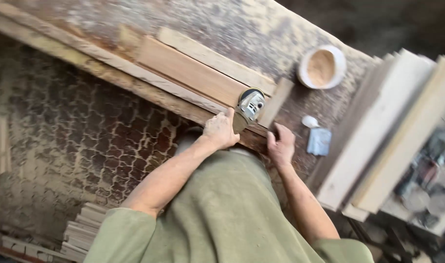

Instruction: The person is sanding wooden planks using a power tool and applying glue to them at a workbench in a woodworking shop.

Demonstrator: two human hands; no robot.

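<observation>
A brown wooden board [193,73] lies lengthwise on a dusty workbench [261,34]. At its near end sits a small grey power tool [249,105] with a dark round head. My left hand [220,130] is closed on the tool's handle end at the bench edge. A little to the right, my right hand [281,145] rests with fingers curled on the bench edge, close to the board's near end. Whether it grips anything is unclear. A paler wooden strip [217,61] lies along the far side of the board.
A white bowl of sawdust [321,67] stands on the bench to the right. A small white lump and a pale blue scrap [318,141] lie near my right hand. Long planks [388,131] are stacked at right. Short wood pieces [81,234] pile on the cracked floor at lower left.
</observation>
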